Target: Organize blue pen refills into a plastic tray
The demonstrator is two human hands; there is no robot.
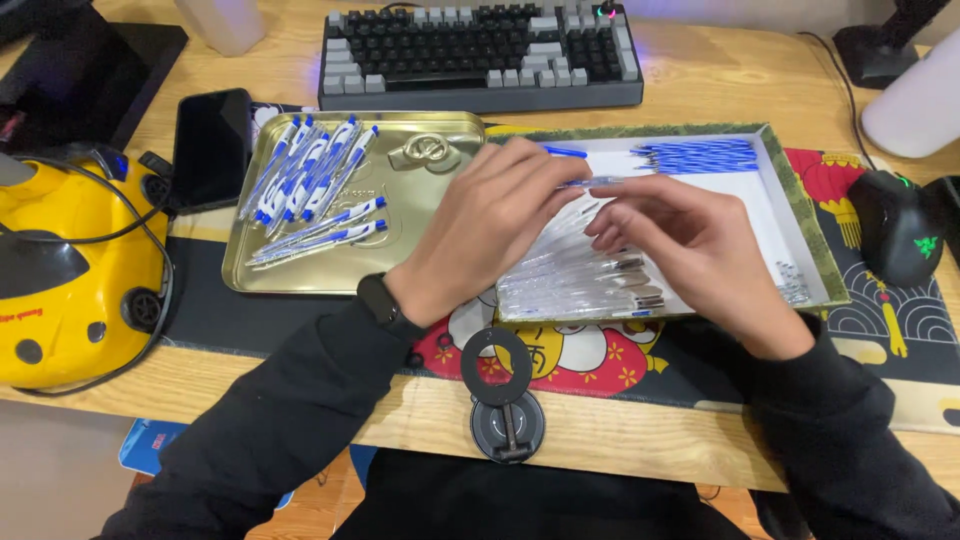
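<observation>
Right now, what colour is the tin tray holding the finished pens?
Gold, a shiny metallic tin tray, seen best in the head view; the pens on it are white and blue.

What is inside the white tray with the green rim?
The white tray holds blue refills along its far edge, clear pen barrels in front and small springs at the right. The left hand and right hand hide the middle.

Left hand [487, 225] hides part of the clear pen barrels [585, 280], centre frame. White container [915, 105] cut off, upper right. Springs [792, 282] too small to count.
</observation>
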